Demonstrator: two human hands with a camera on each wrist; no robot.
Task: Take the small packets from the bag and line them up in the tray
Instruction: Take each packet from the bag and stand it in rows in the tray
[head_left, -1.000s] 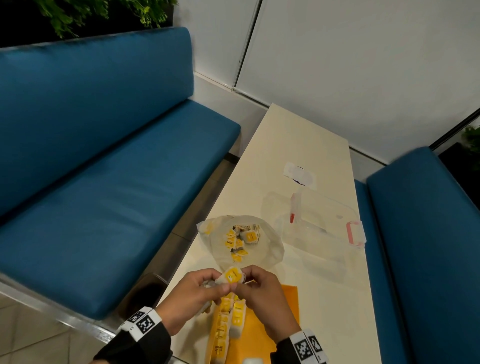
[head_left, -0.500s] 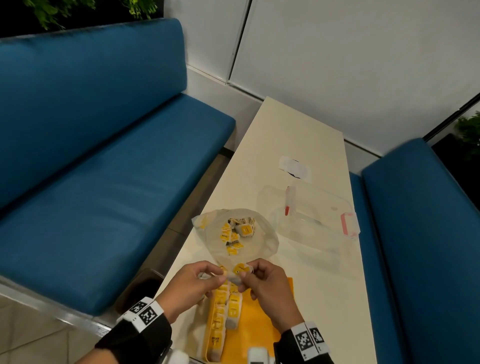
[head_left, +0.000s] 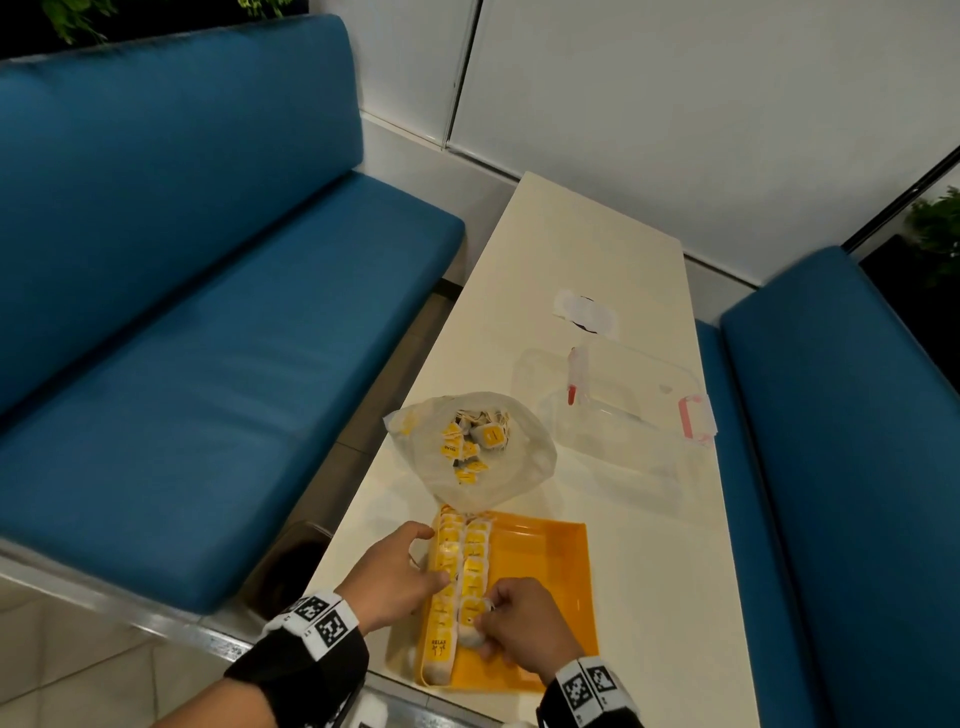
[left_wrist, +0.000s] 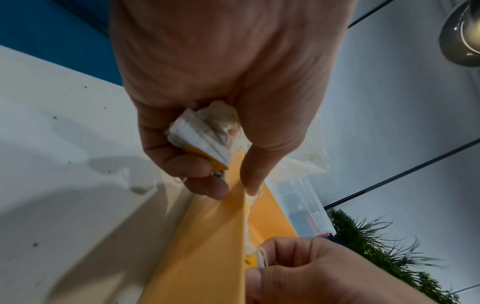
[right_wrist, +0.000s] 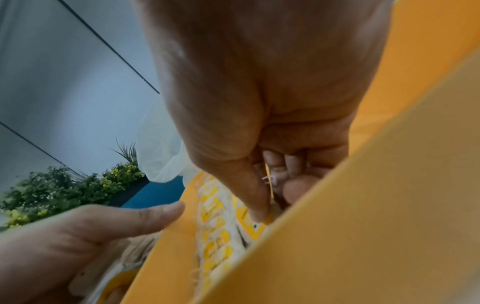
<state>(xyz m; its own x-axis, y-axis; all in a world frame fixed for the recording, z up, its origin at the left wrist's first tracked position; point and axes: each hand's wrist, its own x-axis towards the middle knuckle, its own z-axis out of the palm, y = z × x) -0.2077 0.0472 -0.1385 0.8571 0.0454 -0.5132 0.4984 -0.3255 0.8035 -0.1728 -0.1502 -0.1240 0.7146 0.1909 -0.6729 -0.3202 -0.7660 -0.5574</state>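
Note:
An orange tray (head_left: 540, 587) lies at the near end of the table. Two rows of small white-and-yellow packets (head_left: 449, 558) run along its left side. Just beyond it a clear plastic bag (head_left: 519, 462) lies open with more packets (head_left: 470, 436) inside. My left hand (head_left: 418, 558) rests at the tray's left rim, its thumb on the rim (left_wrist: 253, 185), and its curled fingers grip a small stack of packets (left_wrist: 200, 135). My right hand (head_left: 483, 621) pinches one packet (right_wrist: 255, 228) at the near end of the second row, thumb on its yellow label.
A clear plastic box (head_left: 623, 415) with red clasps stands beyond the bag on the right, and a white paper (head_left: 587, 312) lies further back. Blue benches (head_left: 208, 364) flank the narrow table. The table's left edge runs close to my left hand.
Both hands have come down from just below the bag to the tray. The packet they held together is now low in the second row, pinched by the right hand alone.

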